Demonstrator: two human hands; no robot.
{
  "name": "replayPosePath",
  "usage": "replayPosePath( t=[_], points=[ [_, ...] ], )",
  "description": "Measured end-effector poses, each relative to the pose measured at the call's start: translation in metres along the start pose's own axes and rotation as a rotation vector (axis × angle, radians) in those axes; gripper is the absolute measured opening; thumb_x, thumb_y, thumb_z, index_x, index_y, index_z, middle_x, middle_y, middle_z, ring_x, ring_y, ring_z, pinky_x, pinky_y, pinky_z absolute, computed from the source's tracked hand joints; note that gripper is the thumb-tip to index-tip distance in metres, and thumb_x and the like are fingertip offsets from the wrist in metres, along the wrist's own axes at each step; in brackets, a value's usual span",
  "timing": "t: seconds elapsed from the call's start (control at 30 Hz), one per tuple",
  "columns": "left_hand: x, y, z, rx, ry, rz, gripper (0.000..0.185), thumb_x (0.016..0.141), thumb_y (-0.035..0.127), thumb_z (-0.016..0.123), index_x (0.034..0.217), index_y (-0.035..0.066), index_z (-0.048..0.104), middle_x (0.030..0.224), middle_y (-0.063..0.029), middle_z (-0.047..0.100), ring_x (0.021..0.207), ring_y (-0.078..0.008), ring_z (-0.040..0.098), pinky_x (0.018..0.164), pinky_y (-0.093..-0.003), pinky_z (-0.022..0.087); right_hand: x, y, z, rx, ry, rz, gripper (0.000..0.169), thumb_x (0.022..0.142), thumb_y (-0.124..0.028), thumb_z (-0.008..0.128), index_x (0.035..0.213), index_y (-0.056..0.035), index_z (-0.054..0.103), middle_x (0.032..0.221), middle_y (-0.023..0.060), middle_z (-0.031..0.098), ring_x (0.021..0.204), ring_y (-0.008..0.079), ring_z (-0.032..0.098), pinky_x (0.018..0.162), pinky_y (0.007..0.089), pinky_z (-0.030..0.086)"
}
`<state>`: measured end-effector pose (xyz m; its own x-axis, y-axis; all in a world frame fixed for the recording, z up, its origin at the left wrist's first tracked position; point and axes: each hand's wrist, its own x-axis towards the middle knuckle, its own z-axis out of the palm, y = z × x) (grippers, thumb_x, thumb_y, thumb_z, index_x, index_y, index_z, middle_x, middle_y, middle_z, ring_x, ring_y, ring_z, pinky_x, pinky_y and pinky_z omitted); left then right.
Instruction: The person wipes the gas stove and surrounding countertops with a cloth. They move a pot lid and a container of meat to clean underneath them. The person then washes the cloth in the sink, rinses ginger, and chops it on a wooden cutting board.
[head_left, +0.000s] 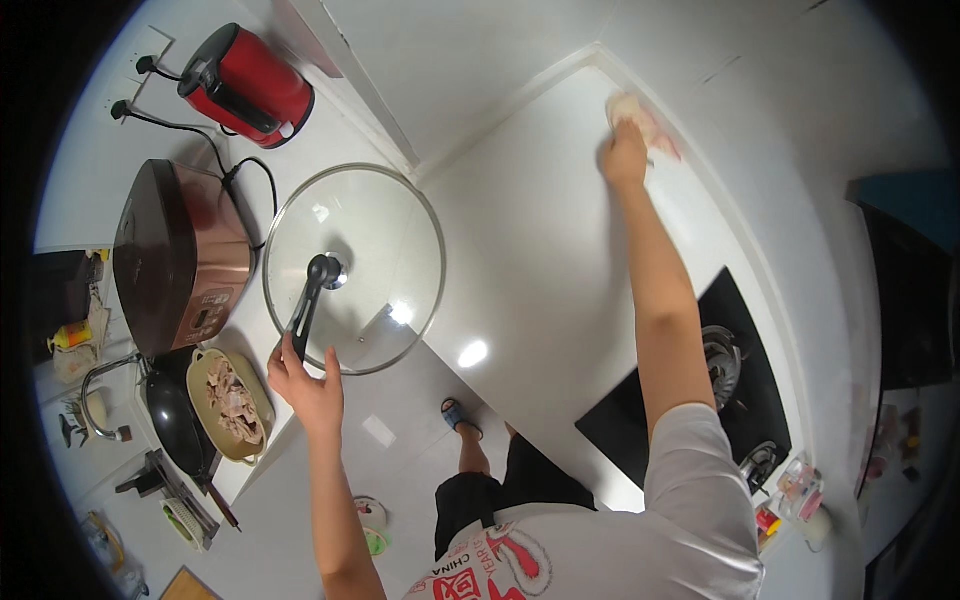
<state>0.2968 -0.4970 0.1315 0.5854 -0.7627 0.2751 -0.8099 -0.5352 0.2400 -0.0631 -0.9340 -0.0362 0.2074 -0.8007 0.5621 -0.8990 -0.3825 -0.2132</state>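
Observation:
My left hand (309, 386) is at the free end of the long black handle on a round glass lid (390, 232). The fingers meet the handle tip, while the thumb stands apart from it. The lid has a metal rim and spans the counter corner, partly over the floor in view. At the far end of the white countertop (525, 217), my right hand (626, 157) holds a pale cloth (628, 111) with a pinkish edge, against the surface near the wall.
Left of the lid stand a red electric kettle (259, 82) and a copper-coloured rice cooker (217, 247), both with cords. A cream dish (259, 401) of meat pieces sits near the counter edge, beside a black wok (176, 412). A black gas hob (720, 307) lies under my right arm.

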Motion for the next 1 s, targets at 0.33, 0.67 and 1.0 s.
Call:
replayPosePath(
  t=[0.33,0.67,1.0],
  points=[
    [0.069,0.029,0.017,0.171,-0.241,0.035,0.063,0.068,0.019,0.071,0.123,0.002,0.045,0.108,-0.0171,0.051,0.096,-0.0339,0.05,0.085,-0.0408,0.043,-0.072,-0.17,-0.055,0.366,-0.355,-0.373,0.031,0.078,-0.002,0.047,0.108,0.0035,0.05,0.111,0.0232,0.05,0.102,0.0363,0.051,0.089,0.0451,0.04],
    [0.086,-0.009,0.057,0.085,-0.347,-0.064,0.026,0.074,0.016,0.064,0.095,0.003,0.057,0.075,-0.0172,0.062,0.072,-0.0372,0.06,0.061,-0.0445,0.046,-0.131,0.017,-0.197,0.145,-0.614,0.257,0.048,0.079,-0.015,0.054,0.121,0.0044,0.043,0.114,0.0239,0.053,0.106,0.0376,0.051,0.09,0.0412,0.042],
    [0.034,-0.001,0.008,-0.028,-0.285,-0.191,0.026,0.074,0.016,0.064,0.096,0.003,0.059,0.075,-0.0156,0.062,0.069,-0.0329,0.059,0.062,-0.0387,0.046,-0.122,-0.126,-0.166,0.377,-0.861,-0.357,0.056,0.07,-0.017,0.067,0.121,-0.0031,0.048,0.127,0.0171,0.045,0.114,0.0358,0.043,0.094,0.0447,0.036]
  ],
)
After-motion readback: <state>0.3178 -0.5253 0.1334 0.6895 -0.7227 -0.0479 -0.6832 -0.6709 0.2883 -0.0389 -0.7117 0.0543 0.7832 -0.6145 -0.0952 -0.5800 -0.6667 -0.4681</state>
